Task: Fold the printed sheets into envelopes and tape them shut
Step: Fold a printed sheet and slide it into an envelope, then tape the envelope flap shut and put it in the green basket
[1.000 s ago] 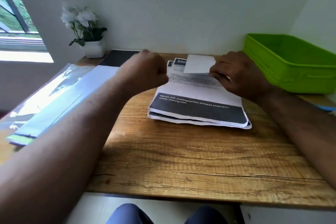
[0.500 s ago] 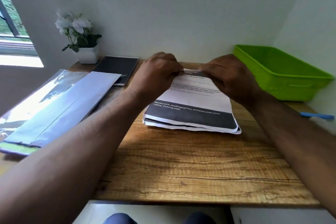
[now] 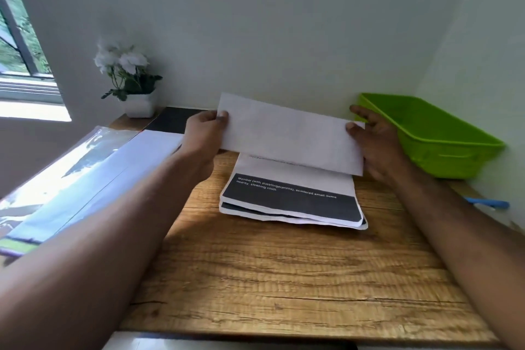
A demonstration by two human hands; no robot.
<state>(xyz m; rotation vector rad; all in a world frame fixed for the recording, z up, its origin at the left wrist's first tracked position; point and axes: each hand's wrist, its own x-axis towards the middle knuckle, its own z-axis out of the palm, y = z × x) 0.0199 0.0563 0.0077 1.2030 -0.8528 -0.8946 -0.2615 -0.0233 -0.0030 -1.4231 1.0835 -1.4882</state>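
Note:
The top printed sheet (image 3: 289, 136) is lifted at its far end, its blank white back facing me. My left hand (image 3: 204, 136) pinches its left edge with the thumb on the near side. My right hand (image 3: 372, 142) pinches its right edge the same way, its other fingers stretched out behind the paper. The sheet curves down into the stack of printed sheets (image 3: 292, 202) on the wooden desk (image 3: 284, 278); the stack's near end shows a dark band with white text.
A green plastic bin (image 3: 434, 136) stands at the right against the wall. A white pot of white flowers (image 3: 133, 88) and a black notebook (image 3: 170, 119) sit at the back left. Glossy plastic sleeves (image 3: 79, 173) cover the desk's left side. A blue pen (image 3: 488, 203) lies far right.
Both hands moved apart from the middle of the sheet's far end to its two side edges and raised that end, so its blank back now faces me.

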